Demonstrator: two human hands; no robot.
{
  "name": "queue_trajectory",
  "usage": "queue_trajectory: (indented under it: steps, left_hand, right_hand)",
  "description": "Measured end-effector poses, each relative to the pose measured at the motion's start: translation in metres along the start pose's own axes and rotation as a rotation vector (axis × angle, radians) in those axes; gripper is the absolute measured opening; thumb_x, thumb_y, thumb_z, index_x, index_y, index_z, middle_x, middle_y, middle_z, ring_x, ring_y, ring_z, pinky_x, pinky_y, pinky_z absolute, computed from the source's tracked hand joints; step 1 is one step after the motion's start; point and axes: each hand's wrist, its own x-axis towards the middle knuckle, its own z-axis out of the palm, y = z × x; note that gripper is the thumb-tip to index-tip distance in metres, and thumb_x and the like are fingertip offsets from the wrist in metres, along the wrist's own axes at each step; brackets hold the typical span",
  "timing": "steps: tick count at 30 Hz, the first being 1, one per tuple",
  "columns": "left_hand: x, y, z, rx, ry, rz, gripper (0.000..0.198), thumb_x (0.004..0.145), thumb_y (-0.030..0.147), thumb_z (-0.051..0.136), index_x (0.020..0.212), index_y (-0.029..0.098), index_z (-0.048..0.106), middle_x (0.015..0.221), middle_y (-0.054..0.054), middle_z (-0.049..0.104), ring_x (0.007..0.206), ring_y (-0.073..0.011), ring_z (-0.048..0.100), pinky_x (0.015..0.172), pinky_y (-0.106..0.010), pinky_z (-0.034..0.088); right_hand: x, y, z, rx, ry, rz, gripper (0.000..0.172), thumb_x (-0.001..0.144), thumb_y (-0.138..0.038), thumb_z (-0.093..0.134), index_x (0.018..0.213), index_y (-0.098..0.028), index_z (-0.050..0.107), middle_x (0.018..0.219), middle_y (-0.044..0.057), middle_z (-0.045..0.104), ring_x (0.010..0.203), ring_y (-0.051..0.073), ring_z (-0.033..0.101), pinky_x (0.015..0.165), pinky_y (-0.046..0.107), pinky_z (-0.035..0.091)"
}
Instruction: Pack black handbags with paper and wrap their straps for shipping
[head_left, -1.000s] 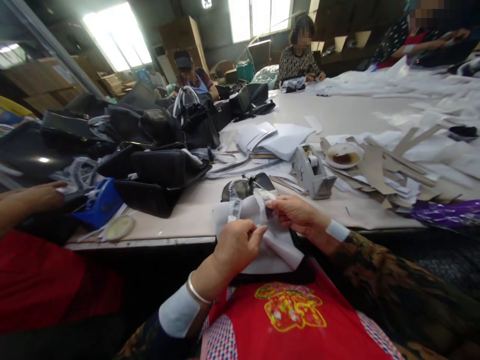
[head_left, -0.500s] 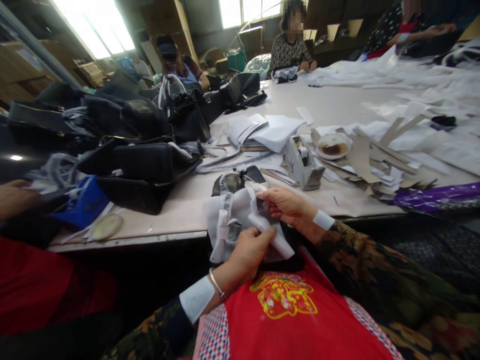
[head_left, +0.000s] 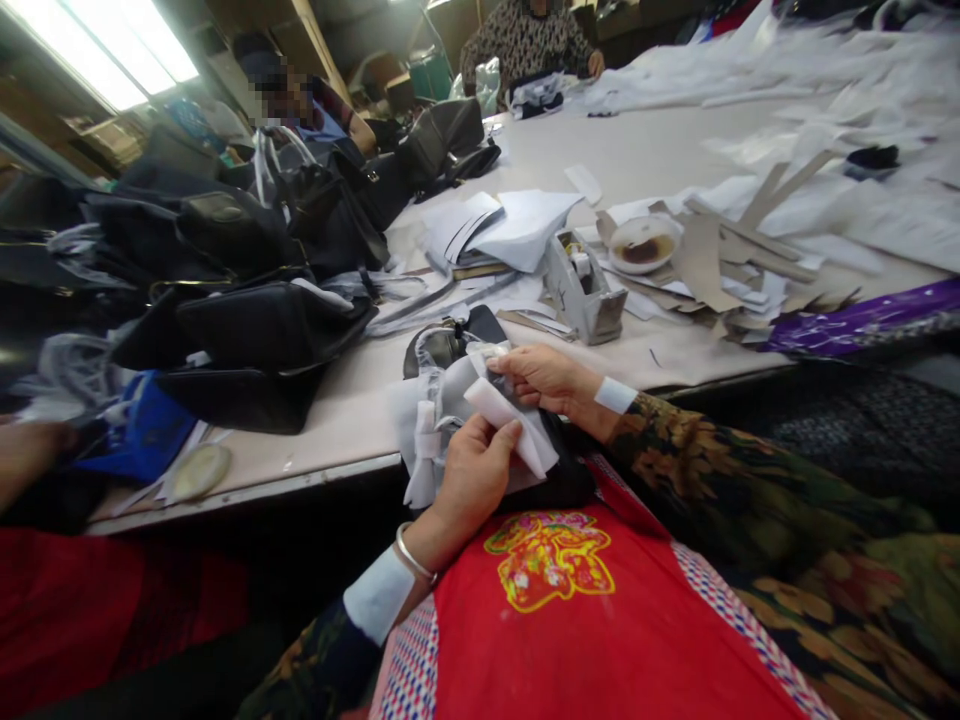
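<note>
A black handbag (head_left: 574, 480) lies at the table's front edge, against my red apron. Translucent white wrapping sheet (head_left: 397, 410) covers much of its upper side, and its handle (head_left: 426, 450) is wrapped in white material. My left hand (head_left: 474, 468) is closed with thumb and fingers on a folded white foam-like strip (head_left: 525, 440). Just above it, my right hand (head_left: 547, 382) pinches the end of a clear-and-white wrapped piece (head_left: 484, 358), perhaps the other handle; its fingertips partly hide it. The strip slants between the two hands.
Black handbags (head_left: 262, 330) are heaped on the left beside a blue box (head_left: 146, 425). Ahead stand a grey tape dispenser (head_left: 581, 290), white paper sheets (head_left: 517, 230) and a bowl (head_left: 643, 245) of brown liquid among card scraps (head_left: 705, 270). A co-worker's hand (head_left: 30, 455) is at far left.
My left hand has raised the white strip's upper end, which now stands clear of the wrapping. My right hand keeps its pinch. The whole view has shifted, with the table appearing higher and further left.
</note>
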Motion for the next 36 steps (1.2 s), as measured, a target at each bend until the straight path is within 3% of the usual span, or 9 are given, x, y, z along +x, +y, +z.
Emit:
queue_trajectory:
  steps: [3,6,10,14,25,30,32,36]
  left_hand:
    - [0.008,0.005,0.004,0.063,0.037,0.053,0.029,0.086,0.035,0.065,0.108,0.016,0.068,0.093,-0.004,0.073,0.076,-0.0172,0.066,0.073,-0.03,0.057]
    - [0.012,0.015,0.003,0.129,0.052,0.128,0.029,0.086,0.033,0.065,0.109,0.016,0.069,0.096,-0.005,0.074,0.082,-0.0185,0.066,0.077,-0.03,0.055]
    - [0.013,0.025,-0.004,0.218,0.086,0.213,0.026,0.087,0.032,0.064,0.108,0.017,0.07,0.097,-0.005,0.074,0.089,-0.0203,0.067,0.081,-0.03,0.053]
    - [0.006,0.024,-0.01,0.255,0.077,0.189,0.025,0.088,0.032,0.063,0.107,0.017,0.069,0.098,-0.005,0.075,0.087,-0.02,0.067,0.077,-0.028,0.053]
    - [0.0,0.018,-0.018,0.24,-0.062,0.087,0.04,0.092,0.036,0.061,0.129,0.021,0.064,0.106,-0.005,0.074,0.087,-0.0191,0.067,0.075,-0.027,0.054]
    - [-0.001,0.016,-0.019,0.36,0.107,0.039,0.059,0.084,0.044,0.071,0.133,0.016,0.055,0.076,-0.001,0.068,0.064,-0.0174,0.062,0.059,-0.027,0.049]
    - [-0.003,0.015,-0.019,0.381,0.103,0.014,0.053,0.084,0.048,0.071,0.122,0.013,0.06,0.08,-0.005,0.071,0.07,-0.0197,0.065,0.062,-0.029,0.051]
    - [-0.005,0.014,-0.019,0.342,-0.036,0.004,0.038,0.093,0.049,0.058,0.112,0.018,0.069,0.103,-0.01,0.075,0.091,-0.023,0.069,0.078,-0.031,0.054]
  right_hand:
    - [-0.001,-0.002,-0.001,-0.055,0.043,0.026,0.033,0.081,-0.027,0.074,0.065,-0.02,0.046,0.046,-0.01,0.032,0.038,0.003,0.02,0.037,0.019,0.01]
    - [-0.006,0.0,-0.004,-0.165,0.064,-0.041,0.041,0.073,-0.034,0.081,0.059,-0.02,0.045,0.045,-0.009,0.034,0.039,0.004,0.024,0.037,0.021,0.012]
    - [-0.02,0.009,-0.005,-0.362,0.047,-0.11,0.044,0.062,-0.046,0.088,0.057,-0.015,0.058,0.049,-0.004,0.047,0.043,0.005,0.034,0.04,0.02,0.021]
    - [-0.037,0.021,-0.006,-0.382,0.004,-0.08,0.044,0.065,-0.053,0.083,0.064,-0.012,0.066,0.056,-0.001,0.056,0.05,0.008,0.044,0.047,0.021,0.034]
    - [-0.063,0.038,-0.008,-0.438,-0.093,-0.088,0.03,0.076,-0.043,0.074,0.069,-0.013,0.068,0.064,0.0,0.062,0.057,0.012,0.05,0.052,0.022,0.038]
    - [-0.066,0.038,-0.011,-0.384,-0.138,-0.082,0.028,0.077,-0.042,0.073,0.075,-0.014,0.068,0.069,0.001,0.065,0.065,0.015,0.056,0.059,0.024,0.045]
    - [-0.067,0.036,-0.012,-0.398,-0.152,-0.089,0.025,0.078,-0.039,0.072,0.075,-0.015,0.068,0.069,0.0,0.063,0.067,0.016,0.056,0.06,0.024,0.045]
    - [-0.065,0.03,-0.012,-0.407,-0.237,-0.081,0.02,0.078,-0.035,0.071,0.075,-0.016,0.069,0.069,0.0,0.061,0.07,0.016,0.055,0.063,0.024,0.045]
